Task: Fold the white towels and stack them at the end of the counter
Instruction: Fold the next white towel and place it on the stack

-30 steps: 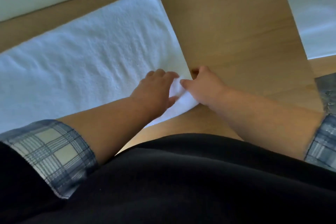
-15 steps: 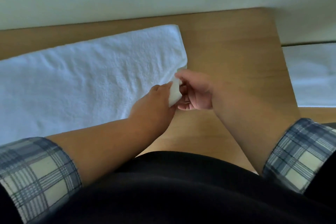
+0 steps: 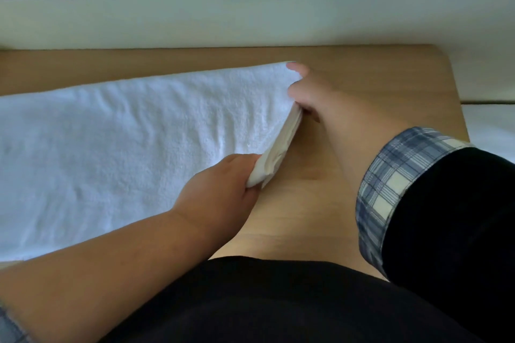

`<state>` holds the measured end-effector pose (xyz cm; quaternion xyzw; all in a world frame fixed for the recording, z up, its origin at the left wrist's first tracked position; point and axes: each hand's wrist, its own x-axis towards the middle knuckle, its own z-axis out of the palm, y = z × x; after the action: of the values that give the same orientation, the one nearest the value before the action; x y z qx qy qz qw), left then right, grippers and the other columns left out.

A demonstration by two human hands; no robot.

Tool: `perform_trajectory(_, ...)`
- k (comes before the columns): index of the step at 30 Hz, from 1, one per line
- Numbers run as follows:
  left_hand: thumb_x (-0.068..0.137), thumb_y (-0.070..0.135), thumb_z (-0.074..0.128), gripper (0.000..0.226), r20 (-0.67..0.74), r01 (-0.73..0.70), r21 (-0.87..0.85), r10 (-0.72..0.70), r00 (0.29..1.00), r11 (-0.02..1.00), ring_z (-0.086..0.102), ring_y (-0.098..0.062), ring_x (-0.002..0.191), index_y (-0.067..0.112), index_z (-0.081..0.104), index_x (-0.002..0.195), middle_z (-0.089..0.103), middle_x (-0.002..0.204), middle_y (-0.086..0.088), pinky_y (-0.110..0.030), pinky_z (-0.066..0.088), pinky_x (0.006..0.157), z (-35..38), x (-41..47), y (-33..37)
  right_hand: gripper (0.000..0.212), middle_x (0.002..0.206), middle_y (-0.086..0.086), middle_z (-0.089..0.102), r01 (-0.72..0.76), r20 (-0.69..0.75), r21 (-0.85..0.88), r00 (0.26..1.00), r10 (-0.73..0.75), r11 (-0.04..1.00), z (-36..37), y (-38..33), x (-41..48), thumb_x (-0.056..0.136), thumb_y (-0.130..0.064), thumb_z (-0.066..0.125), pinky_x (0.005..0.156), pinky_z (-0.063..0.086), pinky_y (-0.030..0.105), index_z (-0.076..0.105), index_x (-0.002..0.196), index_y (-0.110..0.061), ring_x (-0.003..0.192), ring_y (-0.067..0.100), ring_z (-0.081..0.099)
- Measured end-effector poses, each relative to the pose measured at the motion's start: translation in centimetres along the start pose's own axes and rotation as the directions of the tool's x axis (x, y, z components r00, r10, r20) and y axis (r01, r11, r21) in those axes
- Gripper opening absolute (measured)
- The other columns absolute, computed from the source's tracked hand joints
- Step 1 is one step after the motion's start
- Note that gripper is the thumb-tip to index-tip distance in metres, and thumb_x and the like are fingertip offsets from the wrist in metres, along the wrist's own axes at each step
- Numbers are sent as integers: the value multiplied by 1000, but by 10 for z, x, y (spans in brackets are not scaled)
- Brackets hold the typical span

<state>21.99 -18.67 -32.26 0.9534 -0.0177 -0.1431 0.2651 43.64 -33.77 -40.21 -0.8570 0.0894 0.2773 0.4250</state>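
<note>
Head view: both hands, left hand and right hand, grip the layered right edge of a fluffy white towel lying on the wooden counter.

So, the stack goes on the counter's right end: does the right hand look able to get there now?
Probably yes. The right hand grips the far corner of the white towel right beside that bare stretch of counter, with nothing lying between, though it is busy holding the towel.
</note>
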Motion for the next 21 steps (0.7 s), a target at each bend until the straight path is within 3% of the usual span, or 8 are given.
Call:
perform_trajectory(3,91,51,32,22,46,-43,13,42,998,999,54,2,79,54,38,112,48,92,29,-14,38,62,-8,-9,-3,66,113,-2,52,-6,43,25,999,5,1000,-2,-1,1,89,-7,41,62,47,25,45,145,-42,75,13,52)
perform_trajectory(7,88,51,35,12,49,-121,21,119,992,992,52,-2,71,40,40,86,47,86,23,-18,36,55,-12,-14,-5,65,121,-4,52,29,-51,12,998,-29,1000,1,-5,-15,89,-15,43,66,41,24,39,150,-36,81,12,54)
perform_trajectory(10,83,46,45,17,-5,-192,-2,192,981,981,50,-8,61,32,37,86,45,80,17,-24,38,50,-14,-22,-6,69,121,-2,58,55,-110,25,993,-52,998,2,-16,-37,87,-21,44,63,40,24,34,152,-37,74,9,55)
perform_trajectory(13,84,38,48,29,-140,-354,-27,347,927,935,50,-14,51,29,36,109,55,74,15,-24,34,43,-24,-37,-13,71,119,-4,60,108,-147,50,984,-99,993,10,-32,-59,86,-23,45,62,41,25,30,154,-37,76,10,58)
perform_trajectory(15,85,36,46,40,-185,-450,23,446,876,893,57,-20,52,27,36,123,65,80,3,-28,42,41,-36,-49,-25,72,128,-2,58,144,-173,95,977,-126,985,20,-50,-71,86,-21,45,62,43,24,30,155,-36,80,10,60)
perform_trajectory(17,85,34,46,44,-184,-486,97,495,849,869,58,-20,53,31,39,129,66,85,2,-32,47,40,-52,-63,-42,72,145,-1,48,182,-196,130,968,-155,975,35,-73,-81,86,-19,46,75,45,23,30,155,-33,105,13,60)
perform_trajectory(19,86,31,46,46,-179,-491,151,512,840,858,50,-15,49,36,44,131,56,77,9,-30,44,38,-70,-79,-64,76,158,-2,33,206,-185,203,968,-169,957,52,-100,-93,83,-19,48,98,43,28,30,156,-32,130,17,46)
perform_trajectory(21,86,29,46,48,-172,-468,187,498,850,864,48,-15,48,36,54,132,47,74,13,-31,44,37,-90,-98,-88,79,154,-2,34,220,-143,289,972,-185,932,75,-128,-106,79,-17,48,97,44,32,32,154,-32,125,17,45)
